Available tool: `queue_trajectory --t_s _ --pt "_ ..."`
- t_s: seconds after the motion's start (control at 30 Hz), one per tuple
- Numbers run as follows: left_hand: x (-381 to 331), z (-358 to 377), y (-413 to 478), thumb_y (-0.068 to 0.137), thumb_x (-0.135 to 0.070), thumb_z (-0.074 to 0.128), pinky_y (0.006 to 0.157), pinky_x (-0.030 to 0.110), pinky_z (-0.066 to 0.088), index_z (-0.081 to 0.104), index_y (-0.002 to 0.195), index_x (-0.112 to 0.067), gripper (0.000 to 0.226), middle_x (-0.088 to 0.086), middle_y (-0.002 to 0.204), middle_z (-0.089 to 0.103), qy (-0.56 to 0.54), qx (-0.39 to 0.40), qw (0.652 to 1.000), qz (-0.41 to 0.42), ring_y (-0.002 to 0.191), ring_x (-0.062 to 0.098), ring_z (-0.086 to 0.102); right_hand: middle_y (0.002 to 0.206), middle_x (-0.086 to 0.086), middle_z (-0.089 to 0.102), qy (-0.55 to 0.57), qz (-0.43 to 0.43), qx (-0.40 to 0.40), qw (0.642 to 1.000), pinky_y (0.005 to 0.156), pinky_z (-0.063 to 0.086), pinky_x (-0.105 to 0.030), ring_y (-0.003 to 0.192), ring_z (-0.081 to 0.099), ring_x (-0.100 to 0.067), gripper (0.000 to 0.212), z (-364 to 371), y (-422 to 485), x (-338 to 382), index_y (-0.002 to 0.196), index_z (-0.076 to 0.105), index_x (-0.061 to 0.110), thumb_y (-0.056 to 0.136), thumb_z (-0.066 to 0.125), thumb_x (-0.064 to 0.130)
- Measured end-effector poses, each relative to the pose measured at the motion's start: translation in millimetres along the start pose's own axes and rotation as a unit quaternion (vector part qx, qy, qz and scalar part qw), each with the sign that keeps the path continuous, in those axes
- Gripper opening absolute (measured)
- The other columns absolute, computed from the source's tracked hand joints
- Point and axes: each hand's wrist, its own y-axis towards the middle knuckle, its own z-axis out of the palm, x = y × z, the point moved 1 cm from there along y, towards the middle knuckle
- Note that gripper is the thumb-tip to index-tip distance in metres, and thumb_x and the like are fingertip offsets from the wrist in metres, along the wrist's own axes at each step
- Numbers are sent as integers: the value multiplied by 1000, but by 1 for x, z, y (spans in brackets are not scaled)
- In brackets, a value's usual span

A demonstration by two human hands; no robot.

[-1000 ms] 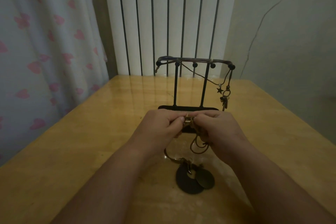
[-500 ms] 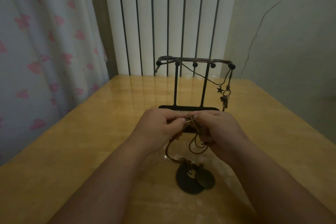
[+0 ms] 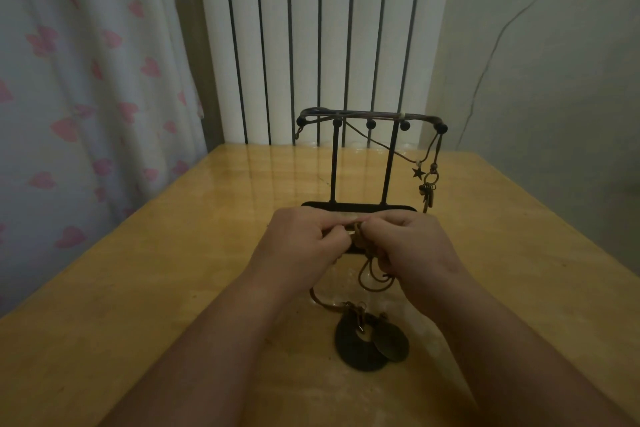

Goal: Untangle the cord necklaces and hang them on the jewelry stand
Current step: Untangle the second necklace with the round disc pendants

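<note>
Glossy yellow wooden tabletop before a white radiator and heart-print curtain. Left hand and right hand pinch a cord necklace, pendants on the tabletop; black jewelry stand just behind.

The left hand and right hand meet over the middle of the wooden table, knuckles nearly touching; each pinches the brown cord necklace between thumb and fingertips; its loops hang toward six o'clock, ending at two dark disc pendants lying flat on the table; at twelve o'clock from the hands stands the black jewelry stand, base partly hidden behind them; a second necklace drapes over its top bar, its star charm dangling at the three o'clock end; a heart-print curtain hangs at nine o'clock, a white radiator at twelve.
</note>
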Motion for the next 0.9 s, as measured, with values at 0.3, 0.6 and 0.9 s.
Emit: queue_trajectory --t_s 0.3,0.6,0.9 --pt "-6 2 -2 91 -14 65 61 8 50 74 102 -32 23 -20 72 67 -44 -41 998 3 72 -5 66 71 8 71 11 -38 -26 999 50 45 -12 63 65 2 9 2 0 2 83 74 23 82 66 20" --pt "-8 1 -1 91 -11 63 59 7 48 75 102 -30 26 -19 71 67 -42 -34 999 -5 71 -6 66 77 3 72 12 -30 -28 999 54 47 -13 71 69 -7 8 3 -1 2 86 74 22 82 69 17" --pt "-4 1 1 87 -10 67 61 18 58 77 89 -25 18 -9 74 72 -79 -93 992 -35 68 1 69 80 4 73 20 -34 -8 999 54 48 -9 71 68 0 9 8 -4 3 92 74 21 86 68 18"
